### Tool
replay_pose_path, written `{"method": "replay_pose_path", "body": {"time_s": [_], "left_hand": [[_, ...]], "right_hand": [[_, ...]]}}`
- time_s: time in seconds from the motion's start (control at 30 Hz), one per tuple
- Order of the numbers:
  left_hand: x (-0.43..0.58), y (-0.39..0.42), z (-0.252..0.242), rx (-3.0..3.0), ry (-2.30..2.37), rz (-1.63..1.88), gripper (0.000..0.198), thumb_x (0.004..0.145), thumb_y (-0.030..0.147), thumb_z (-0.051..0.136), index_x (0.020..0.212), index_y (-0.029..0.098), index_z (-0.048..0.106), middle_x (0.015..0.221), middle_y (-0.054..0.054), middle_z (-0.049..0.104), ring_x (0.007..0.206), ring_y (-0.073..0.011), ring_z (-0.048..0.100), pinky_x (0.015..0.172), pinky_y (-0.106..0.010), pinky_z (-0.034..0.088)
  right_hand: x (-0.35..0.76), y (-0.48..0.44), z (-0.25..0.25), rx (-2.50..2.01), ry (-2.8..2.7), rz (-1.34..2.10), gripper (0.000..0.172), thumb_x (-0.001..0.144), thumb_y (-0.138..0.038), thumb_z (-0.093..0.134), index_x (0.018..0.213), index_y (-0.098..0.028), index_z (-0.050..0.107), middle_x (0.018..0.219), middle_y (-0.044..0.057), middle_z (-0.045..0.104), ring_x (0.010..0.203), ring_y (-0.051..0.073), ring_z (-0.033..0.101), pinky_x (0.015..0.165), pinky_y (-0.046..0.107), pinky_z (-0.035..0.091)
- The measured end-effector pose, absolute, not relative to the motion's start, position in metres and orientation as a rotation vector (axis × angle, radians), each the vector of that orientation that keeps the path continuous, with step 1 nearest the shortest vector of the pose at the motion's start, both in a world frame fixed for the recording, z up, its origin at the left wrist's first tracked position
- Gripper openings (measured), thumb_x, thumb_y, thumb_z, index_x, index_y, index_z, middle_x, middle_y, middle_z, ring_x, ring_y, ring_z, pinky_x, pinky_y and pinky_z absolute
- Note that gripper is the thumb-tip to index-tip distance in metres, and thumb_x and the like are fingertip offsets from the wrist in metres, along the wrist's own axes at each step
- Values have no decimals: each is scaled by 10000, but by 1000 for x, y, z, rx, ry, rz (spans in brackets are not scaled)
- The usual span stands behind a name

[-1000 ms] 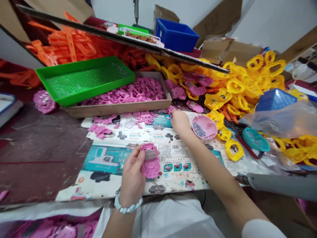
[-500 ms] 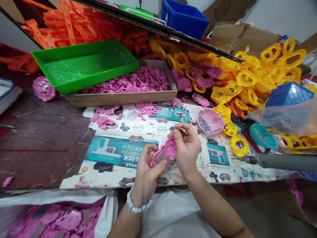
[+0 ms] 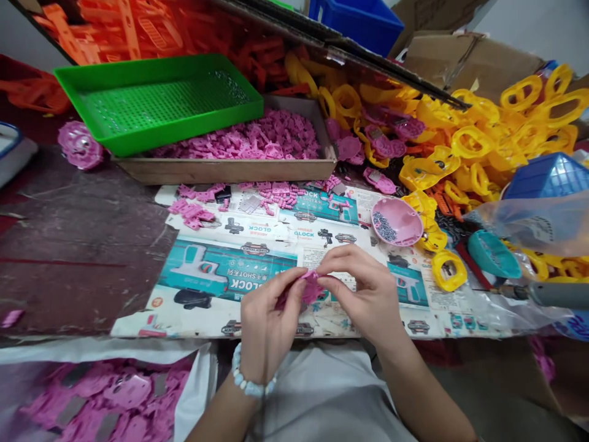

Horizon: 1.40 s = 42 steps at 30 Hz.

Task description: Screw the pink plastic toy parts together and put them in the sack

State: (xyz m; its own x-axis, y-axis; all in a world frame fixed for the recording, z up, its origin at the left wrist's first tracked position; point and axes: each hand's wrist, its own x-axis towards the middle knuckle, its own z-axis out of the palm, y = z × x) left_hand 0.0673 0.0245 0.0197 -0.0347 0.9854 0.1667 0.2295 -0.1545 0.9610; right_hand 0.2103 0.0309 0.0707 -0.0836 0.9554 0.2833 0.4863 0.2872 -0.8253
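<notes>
Both hands meet over the printed cardboard sheet (image 3: pixel 239 270) near the table's front edge. My left hand (image 3: pixel 265 322), with a bead bracelet at the wrist, is closed around a pink plastic toy shell (image 3: pixel 309 288). My right hand (image 3: pixel 368 294) pinches the same shell from the right with thumb and fingers. Most of the shell is hidden between the fingers. A pink bowl of small dark screws (image 3: pixel 396 222) sits just beyond my right hand. Small pink parts (image 3: pixel 276 195) lie loose on the sheet's far edge.
A cardboard tray of pink parts (image 3: pixel 239 147) carries a green mesh tray (image 3: pixel 156 101). Yellow ring-shaped parts (image 3: pixel 469 141) are heaped at right beside a teal bowl (image 3: pixel 494 255) and a grey power screwdriver (image 3: pixel 547 293). Finished pink shells (image 3: pixel 101 399) lie at bottom left.
My right hand came back from the pink parts by the bowl and joined the left on the shell. The shell turned edge-on and both hands sank toward me.
</notes>
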Motion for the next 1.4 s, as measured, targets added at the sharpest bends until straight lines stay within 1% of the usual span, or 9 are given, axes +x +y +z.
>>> {"method": "replay_pose_path", "body": {"time_s": [0.2, 0.43, 0.57, 0.63, 0.73, 0.83, 0.97, 1.17, 1.4], "left_hand": [[65, 21, 25, 1643, 1342, 1368, 141, 833, 169, 584, 892, 182, 711, 798, -26, 738, 624, -130, 667, 607, -199, 520], [62, 21, 26, 1821, 1323, 1355, 64, 791, 190, 645, 835, 205, 690, 711, -14, 716, 594, -137, 649, 600, -209, 501], [53, 21, 22, 1782, 1286, 1277, 77, 830, 216, 616, 780, 213, 674, 670, 3, 700, 570, -128, 639, 570, -207, 483], [45, 21, 19, 1723, 1291, 1265, 82, 832, 229, 614, 778, 211, 674, 686, 2, 702, 578, -125, 639, 558, -202, 477], [35, 19, 11, 1631, 1355, 1287, 60, 810, 236, 635, 778, 207, 677, 702, 5, 698, 606, -124, 635, 579, -198, 478], [30, 15, 6, 1525, 1395, 1328, 63, 797, 242, 641, 774, 200, 682, 709, -3, 691, 624, -131, 625, 597, -209, 485], [28, 11, 7, 1404, 1403, 1308, 108, 793, 272, 634, 762, 189, 697, 711, -25, 692, 645, -156, 630, 613, -233, 498], [17, 7, 10, 1251, 1430, 1357, 82, 777, 254, 642, 763, 187, 687, 695, -11, 674, 622, -139, 607, 596, -210, 492], [19, 13, 9, 993, 1299, 1362, 137, 777, 305, 659, 773, 169, 643, 701, -12, 643, 625, -122, 602, 564, -177, 490]], "right_hand": [[212, 30, 80, -1378, -1818, 712, 160, 804, -88, 622, 846, -226, 692, 812, 3, 650, 766, 111, 613, 685, 231, 496], [210, 27, 79, -1385, -1731, 866, 90, 799, -123, 631, 777, -211, 624, 765, -11, 638, 731, 114, 591, 682, 249, 468], [211, 30, 84, -1383, -1794, 1040, 58, 794, -150, 654, 764, -200, 654, 750, -3, 654, 717, 119, 604, 655, 234, 473], [208, 43, 86, -1365, -1873, 1091, 31, 799, -177, 654, 809, -200, 672, 802, 2, 682, 756, 125, 628, 694, 234, 490], [196, 81, 80, -1432, -2033, 860, 103, 840, -205, 595, 905, -186, 673, 900, 18, 706, 834, 140, 647, 770, 257, 497], [169, 130, 62, -1550, -2318, 493, 159, 851, -137, 528, 921, -145, 671, 933, 56, 703, 863, 176, 637, 790, 296, 476], [116, 170, 37, -1363, -2559, 397, 206, 815, -72, 506, 897, -164, 671, 960, 58, 677, 943, 196, 598, 828, 293, 448], [69, 174, 23, -1313, -2654, 221, 261, 840, -92, 464, 1050, -144, 609, 1032, 116, 621, 984, 245, 544, 780, 329, 472], [73, 180, 23, -1266, -2637, 197, 272, 892, -122, 403, 995, -194, 644, 1041, 67, 619, 968, 215, 529, 797, 306, 449]]}}
